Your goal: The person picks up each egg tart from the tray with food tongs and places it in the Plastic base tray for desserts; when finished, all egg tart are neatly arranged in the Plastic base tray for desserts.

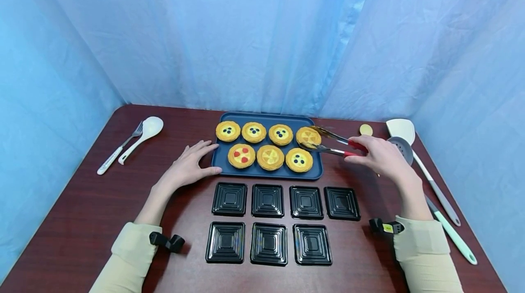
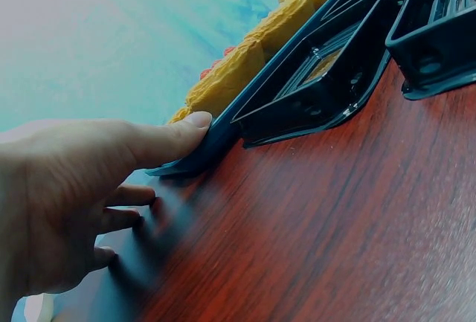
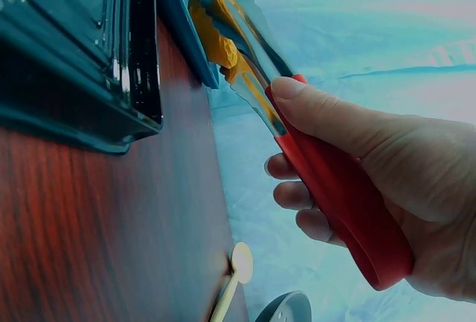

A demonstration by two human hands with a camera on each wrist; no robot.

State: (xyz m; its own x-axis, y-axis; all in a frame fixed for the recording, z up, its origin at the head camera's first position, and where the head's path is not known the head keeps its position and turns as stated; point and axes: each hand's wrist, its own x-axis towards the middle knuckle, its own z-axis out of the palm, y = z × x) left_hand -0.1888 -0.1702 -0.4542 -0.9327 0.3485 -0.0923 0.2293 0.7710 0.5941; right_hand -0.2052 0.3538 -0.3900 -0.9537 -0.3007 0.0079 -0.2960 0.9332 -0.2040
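My right hand (image 1: pixel 379 155) grips red-handled metal tongs (image 3: pixel 335 181), thumb on one arm and fingers curled round the other. The tongs' scalloped tips straddle the egg tart (image 1: pixel 308 136) with yellow wedge topping at the far right of the back row. That tart sits on a dark blue tray (image 1: pixel 262 174) with several others, topped with blueberries, red pieces or yellow wedges. At the tray's left end, my left hand (image 1: pixel 189 165) rests with fingers spread, thumb touching the rim in the left wrist view.
Several black square plastic trays (image 1: pixel 268 243) stand in two rows in front of the blue tray. On the left lie a fork (image 1: pixel 119 149) and a white rice paddle (image 1: pixel 141 138). A white spatula (image 1: pixel 426 170), a grey skimmer (image 1: pixel 402 149) and a small yellow spoon (image 1: pixel 366 130) lie at right.
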